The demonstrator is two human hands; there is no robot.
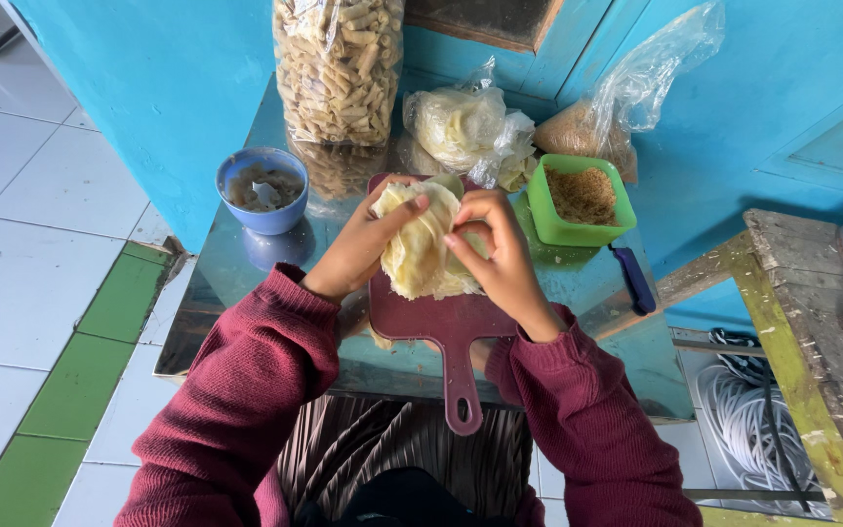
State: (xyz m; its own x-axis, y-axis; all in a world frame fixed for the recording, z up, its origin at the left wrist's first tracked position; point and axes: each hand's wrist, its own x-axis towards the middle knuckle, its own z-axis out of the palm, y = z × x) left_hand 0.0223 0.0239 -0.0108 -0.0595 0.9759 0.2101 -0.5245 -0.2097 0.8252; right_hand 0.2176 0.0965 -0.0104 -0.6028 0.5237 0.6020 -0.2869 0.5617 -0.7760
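Both arms wear dark red sleeves and reach forward, bent at the elbows. The left hand (368,244) and the right hand (500,249) are held up close together, facing each other. The fingers (470,234) on both hands are curled in, pinching something between them.

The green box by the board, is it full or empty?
Nearly full. The green box holds brown crumbs up close to its rim, and it has no lid on it.
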